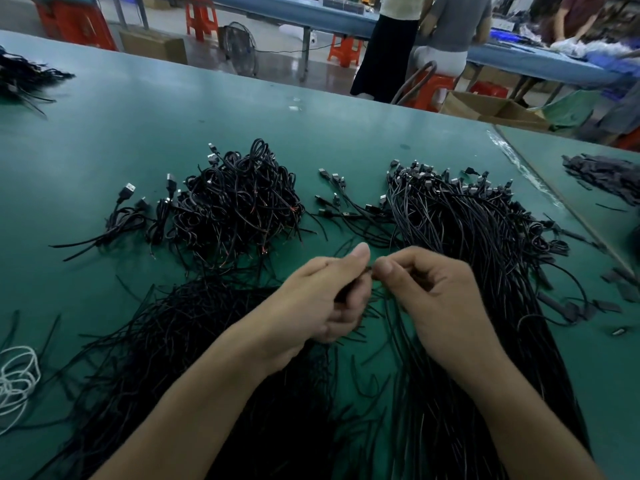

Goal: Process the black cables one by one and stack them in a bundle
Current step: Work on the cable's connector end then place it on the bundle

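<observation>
My left hand point(325, 299) and my right hand point(433, 292) meet above the green table, thumbs nearly touching. Between their fingertips they pinch the end of a thin black cable point(370, 270); more black strands run under my left palm. A long straight bundle of black cables point(467, 237) with USB plugs at its far end lies to the right. A coiled heap of black cables point(239, 202) sits at the far left. A loose spread of cable strands point(194, 341) lies under my left forearm.
The green table point(173, 116) stretches far ahead. A white cord point(17, 379) lies at the left edge, black sleeve pieces point(606, 174) at the right, another dark cable pile point(24, 74) far left. People, red stools and cardboard boxes stand beyond the table.
</observation>
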